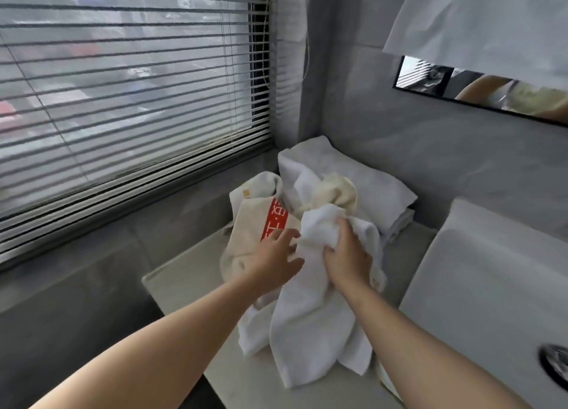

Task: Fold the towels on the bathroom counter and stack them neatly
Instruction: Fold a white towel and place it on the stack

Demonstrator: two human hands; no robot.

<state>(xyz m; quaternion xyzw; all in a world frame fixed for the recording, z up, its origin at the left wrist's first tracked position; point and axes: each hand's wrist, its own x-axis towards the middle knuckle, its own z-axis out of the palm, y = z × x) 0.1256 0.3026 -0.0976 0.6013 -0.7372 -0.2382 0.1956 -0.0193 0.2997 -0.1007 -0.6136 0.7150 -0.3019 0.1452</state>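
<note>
A crumpled white towel (310, 325) hangs down over the pale bathroom counter (184, 288). My right hand (345, 255) grips its bunched upper part. My left hand (276, 255) reaches toward the same towel with spread fingers, touching its left edge. Behind them lies a cream towel with a red label (249, 227). A small yellowish cloth (335, 192) sits crumpled on a pile of folded white towels (381, 190) in the corner.
A white sink basin (491, 285) with a metal drain (556, 364) fills the right side. A window with slatted blinds (123, 85) runs along the left wall. A mirror edge (430, 82) and a hanging white cloth (479, 21) are above right.
</note>
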